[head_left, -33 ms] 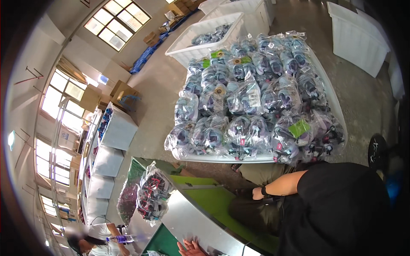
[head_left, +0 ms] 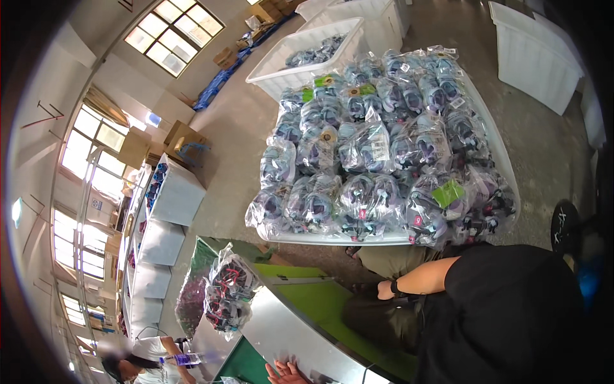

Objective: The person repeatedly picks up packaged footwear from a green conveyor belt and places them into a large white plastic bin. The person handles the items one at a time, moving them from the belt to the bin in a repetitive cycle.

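Observation:
My left hand (head_left: 286,372) shows at the lower edge by a metal tabletop (head_left: 291,329). Its fingers are apart, and nothing is seen in it. Beside it lies a green work surface (head_left: 243,361). My right hand (head_left: 385,290), with a dark wristband, hangs low over my trousers; its fingers look curled in, with nothing seen in them. At the table's far end stands a clear bag of dark shoes (head_left: 228,291) with red trim. Beyond my right arm a white bin (head_left: 384,239) is heaped with bagged blue and purple shoes (head_left: 361,144).
A green sack (head_left: 194,288) leans beside the bag at the table end. Another white bin (head_left: 272,73) with shoes stands behind the heap, and a tall white bin (head_left: 534,61) at the far right. A co-worker (head_left: 150,361) is at the lower left, near a bottle (head_left: 185,358).

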The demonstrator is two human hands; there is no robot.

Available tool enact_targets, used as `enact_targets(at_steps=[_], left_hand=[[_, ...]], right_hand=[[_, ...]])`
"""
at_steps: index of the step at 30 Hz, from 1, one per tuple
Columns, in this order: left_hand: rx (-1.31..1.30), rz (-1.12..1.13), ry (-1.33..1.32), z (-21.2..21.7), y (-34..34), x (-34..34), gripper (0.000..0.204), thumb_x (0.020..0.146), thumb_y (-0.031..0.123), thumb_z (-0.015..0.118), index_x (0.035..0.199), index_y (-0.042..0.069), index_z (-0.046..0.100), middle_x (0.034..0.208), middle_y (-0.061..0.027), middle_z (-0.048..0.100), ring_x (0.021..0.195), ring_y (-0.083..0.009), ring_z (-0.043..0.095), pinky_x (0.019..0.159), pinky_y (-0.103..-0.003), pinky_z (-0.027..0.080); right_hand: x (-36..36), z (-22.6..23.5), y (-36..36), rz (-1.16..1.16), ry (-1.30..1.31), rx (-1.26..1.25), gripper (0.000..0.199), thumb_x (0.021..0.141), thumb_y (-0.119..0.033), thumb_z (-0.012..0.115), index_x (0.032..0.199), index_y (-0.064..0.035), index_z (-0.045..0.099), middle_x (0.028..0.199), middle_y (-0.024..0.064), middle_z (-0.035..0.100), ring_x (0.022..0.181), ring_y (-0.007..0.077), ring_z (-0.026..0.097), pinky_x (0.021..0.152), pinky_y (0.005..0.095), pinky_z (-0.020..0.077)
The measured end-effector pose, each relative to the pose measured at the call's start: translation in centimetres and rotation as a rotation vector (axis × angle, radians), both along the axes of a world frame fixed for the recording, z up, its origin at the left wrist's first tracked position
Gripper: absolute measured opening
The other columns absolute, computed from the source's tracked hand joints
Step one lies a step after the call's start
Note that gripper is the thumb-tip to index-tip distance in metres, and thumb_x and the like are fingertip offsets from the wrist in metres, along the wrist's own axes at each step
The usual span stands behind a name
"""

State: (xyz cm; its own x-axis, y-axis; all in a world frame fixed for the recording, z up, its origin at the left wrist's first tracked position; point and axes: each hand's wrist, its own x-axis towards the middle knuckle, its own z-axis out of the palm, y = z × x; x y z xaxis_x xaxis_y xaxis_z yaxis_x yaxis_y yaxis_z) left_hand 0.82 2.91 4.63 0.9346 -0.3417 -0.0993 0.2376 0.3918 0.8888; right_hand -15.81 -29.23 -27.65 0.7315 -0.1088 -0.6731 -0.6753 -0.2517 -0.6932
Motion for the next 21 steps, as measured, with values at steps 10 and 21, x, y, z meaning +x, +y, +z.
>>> enact_targets(at_steps=[10, 21], left_hand=[[-0.126, 0.134, 0.070, -2.4, -0.1, 0.7, 0.063, 0.100, 0.040, 0.055, 0.150, 0.006, 0.037, 0.127, -0.0190, 0.058, 0.119, -0.0312, 0.055, 0.116, -0.056, 0.034], [-0.188, 0.200, 0.184, -2.1, -0.1, 1.6, 0.046, 0.104, 0.020, 0.047, 0.146, 0.003, 0.041, 0.129, -0.0228, 0.058, 0.117, -0.0347, 0.060, 0.106, -0.050, 0.050]], right_hand=[[0.5, -5.3, 0.4, -0.021, 0.069, -0.047, 0.029, 0.079, -0.024, 0.065, 0.097, -0.0035, 0.076, 0.098, 0.0206, 0.073, 0.095, 0.0370, 0.069, 0.083, 0.0482, 0.0533], [-1.2, -0.5, -3.3, -0.071, 0.047, 0.140, 0.024, 0.094, -0.018, 0.057, 0.107, -0.0028, 0.070, 0.079, 0.0087, 0.070, 0.065, 0.0173, 0.066, 0.055, 0.0339, 0.0551]])
